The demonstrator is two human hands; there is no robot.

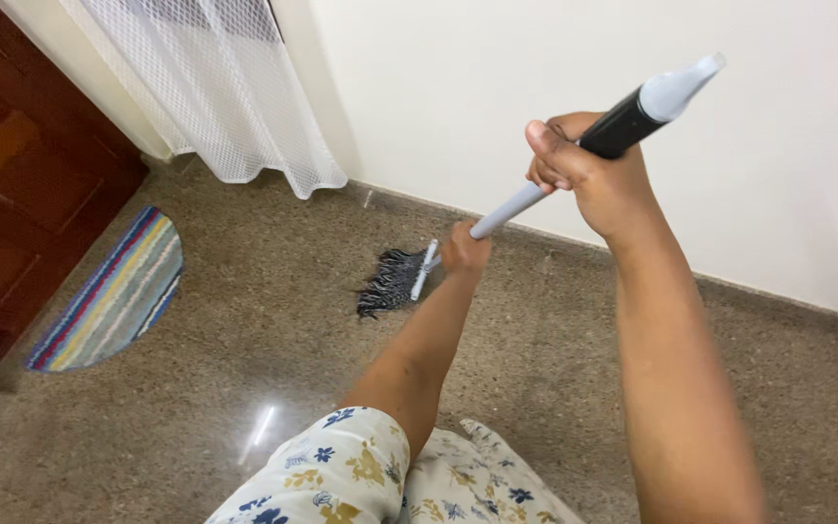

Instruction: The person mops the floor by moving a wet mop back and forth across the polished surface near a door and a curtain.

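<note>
Grey and black, a long plastic mop handle [574, 163] is clamped by both hands. The fingers of the right hand [589, 175] are closed round the black grip section, just below the pale grey tapered end cap [679, 89]. Further down the shaft, the fingers of the left hand [464, 248] are wrapped tightly round the light grey part. Just beyond the left fingers, a white crossbar [424, 270] is seen, and a dark stringy mop head [388, 281] is spread flat on the speckled brown stone floor [244, 349], close to a cream wall [497, 107]. Well to the left of both hands, a striped half-round doormat [113, 296] lies before a dark wooden door [21, 184], and a white net curtain [215, 87] hangs beside it. Below the wrists, floral cream fabric [361, 475] is worn.
</note>
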